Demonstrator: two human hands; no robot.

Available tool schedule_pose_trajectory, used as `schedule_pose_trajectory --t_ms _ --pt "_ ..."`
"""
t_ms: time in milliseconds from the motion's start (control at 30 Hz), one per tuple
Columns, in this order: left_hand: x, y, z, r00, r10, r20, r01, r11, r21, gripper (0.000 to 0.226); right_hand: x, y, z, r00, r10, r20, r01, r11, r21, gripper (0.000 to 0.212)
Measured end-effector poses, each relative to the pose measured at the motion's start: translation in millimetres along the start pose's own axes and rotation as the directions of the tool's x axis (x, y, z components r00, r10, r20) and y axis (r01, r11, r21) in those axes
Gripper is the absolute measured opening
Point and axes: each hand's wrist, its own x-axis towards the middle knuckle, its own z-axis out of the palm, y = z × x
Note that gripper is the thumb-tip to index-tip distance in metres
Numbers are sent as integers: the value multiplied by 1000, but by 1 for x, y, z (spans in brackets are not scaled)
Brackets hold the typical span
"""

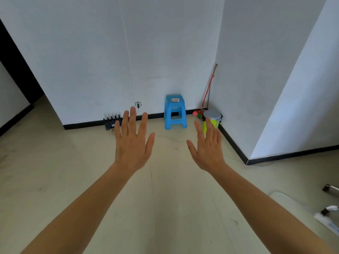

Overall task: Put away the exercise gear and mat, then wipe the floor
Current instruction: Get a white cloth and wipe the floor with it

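Observation:
Both my arms stretch out in front of me over a pale floor point(73, 180). My left hand point(132, 143) is held up with straight, spread fingers and holds nothing. My right hand point(207, 147) is likewise flat and empty, fingers straight. A broom with a red head point(199, 113) and a long handle leans in the far corner. At the right edge lie a pale flat object point(300, 208) and metal legs point(330, 209), partly cut off. No mat is in view.
A blue plastic stool point(175, 111) stands against the white wall. A lime-green bin with a grey lid point(212, 119) sits in the corner. A black router point(111, 121) with a cable lies by the skirting. A dark doorway point(16, 70) opens at the left.

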Motion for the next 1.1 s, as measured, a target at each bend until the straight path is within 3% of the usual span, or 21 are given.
schedule_pose_trajectory --t_ms 167,400,733,1100 --pt "116 -65 117 1000 -10 11 10 1000 1 65 143 1 94 998 -64 -30 64 998 -4 71" --pt "299 -131 251 993 58 103 -58 998 -6 67 334 33 182 1000 30 -4 -30 999 -45 71" --pt "522 -146 480 966 164 199 -150 985 -84 70 556 148 336 987 161 -31 -162 986 -37 70" --pt "777 -164 689 923 151 355 -139 989 -57 69 863 250 470 977 166 133 -165 986 -20 70"
